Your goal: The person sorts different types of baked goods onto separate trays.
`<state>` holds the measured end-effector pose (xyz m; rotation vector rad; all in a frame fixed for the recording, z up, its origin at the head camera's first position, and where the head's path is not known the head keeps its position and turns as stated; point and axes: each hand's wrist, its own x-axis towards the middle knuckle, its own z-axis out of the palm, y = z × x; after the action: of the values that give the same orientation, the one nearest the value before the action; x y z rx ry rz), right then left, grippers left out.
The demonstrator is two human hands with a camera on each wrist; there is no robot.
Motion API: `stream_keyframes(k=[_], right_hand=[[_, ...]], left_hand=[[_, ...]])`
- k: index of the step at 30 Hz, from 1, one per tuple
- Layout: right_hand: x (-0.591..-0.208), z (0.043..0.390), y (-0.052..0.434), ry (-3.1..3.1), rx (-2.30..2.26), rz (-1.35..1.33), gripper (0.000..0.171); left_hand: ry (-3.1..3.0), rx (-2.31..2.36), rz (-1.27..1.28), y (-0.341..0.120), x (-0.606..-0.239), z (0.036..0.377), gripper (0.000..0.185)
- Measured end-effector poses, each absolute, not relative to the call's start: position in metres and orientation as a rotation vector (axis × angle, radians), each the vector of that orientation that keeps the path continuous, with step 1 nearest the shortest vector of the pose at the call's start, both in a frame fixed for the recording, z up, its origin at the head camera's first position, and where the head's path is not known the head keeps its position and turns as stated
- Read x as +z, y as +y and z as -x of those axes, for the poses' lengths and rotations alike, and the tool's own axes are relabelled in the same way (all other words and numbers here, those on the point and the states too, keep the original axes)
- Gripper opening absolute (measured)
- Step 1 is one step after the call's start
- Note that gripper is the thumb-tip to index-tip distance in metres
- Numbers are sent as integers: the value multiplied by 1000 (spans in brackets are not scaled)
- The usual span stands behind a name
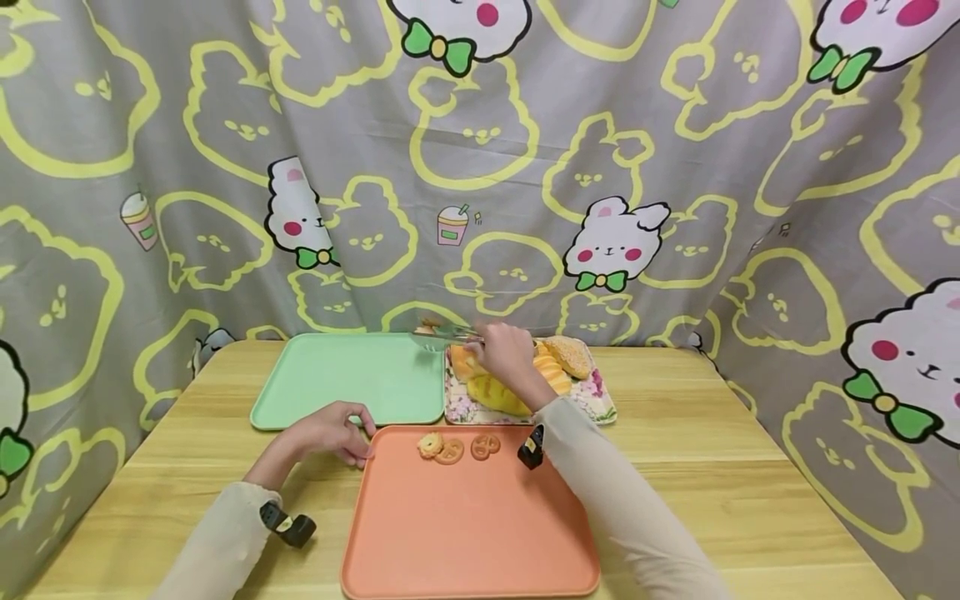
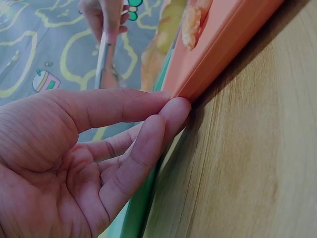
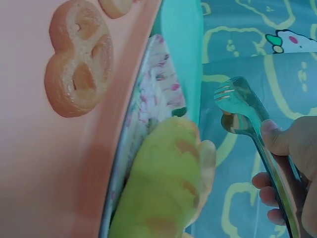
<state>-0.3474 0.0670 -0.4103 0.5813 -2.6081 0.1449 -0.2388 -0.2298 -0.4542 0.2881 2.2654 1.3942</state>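
My left hand [image 1: 358, 447] pinches the near-left corner of an orange tray [image 1: 468, 533] between thumb and forefinger [image 2: 171, 106]. Three small pretzel-shaped cookies [image 1: 451, 451] lie at the far end of that orange tray [image 2: 223, 44]. My right hand [image 1: 491, 346] is above a floral tray [image 1: 596, 404] of bread and grips metal tongs [image 1: 442, 336] that point left. In the right wrist view the tongs [image 3: 242, 106] have nothing between their tips, with a yellow striped bread [image 3: 168, 183] just below them.
An empty mint-green tray [image 1: 352, 379] lies left of the floral tray, behind the orange one. A seeded roll [image 1: 570, 354] sits at the floral tray's back. The wooden table [image 1: 750, 483] is enclosed by a grey cartoon-print curtain [image 1: 675, 167].
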Motion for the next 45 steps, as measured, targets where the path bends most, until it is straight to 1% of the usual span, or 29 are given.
stream_keyframes(k=[8, 11, 15, 18, 20, 26, 28, 29, 33, 36, 45], right_hand=[[-422, 352, 60, -2668, 127, -588, 29], [-426, 353, 58, -2669, 114, -589, 33], [-430, 354, 57, -2652, 111, -586, 44], [-433, 355, 55, -2641, 111, -592, 45], [-433, 355, 54, -2640, 110, -602, 43], [-430, 355, 53, -2647, 86, -616, 29], [-428, 354, 54, -2657, 104, -618, 28], [-427, 353, 54, -2664, 130, -624, 28], [-421, 343, 62, -2693, 249, -651, 44], [-414, 332, 70, -2723, 345, -686, 51], [-390, 298, 116, -2750, 751, -923, 49]], left_hand=[[2264, 1399, -265, -230, -457, 237, 26], [2261, 1400, -266, -230, -458, 237, 26], [2253, 1402, -257, -230, -458, 236, 25], [2248, 1405, -248, -230, -458, 236, 25], [2249, 1401, -246, -230, -458, 236, 25], [2258, 1394, -246, -231, -458, 238, 25], [2257, 1396, -244, -231, -458, 239, 25], [2256, 1395, -244, -231, -458, 239, 25], [2254, 1393, -242, -230, -457, 240, 25], [2255, 1389, -243, -230, -456, 240, 25], [2255, 1385, -248, -230, -455, 241, 24]])
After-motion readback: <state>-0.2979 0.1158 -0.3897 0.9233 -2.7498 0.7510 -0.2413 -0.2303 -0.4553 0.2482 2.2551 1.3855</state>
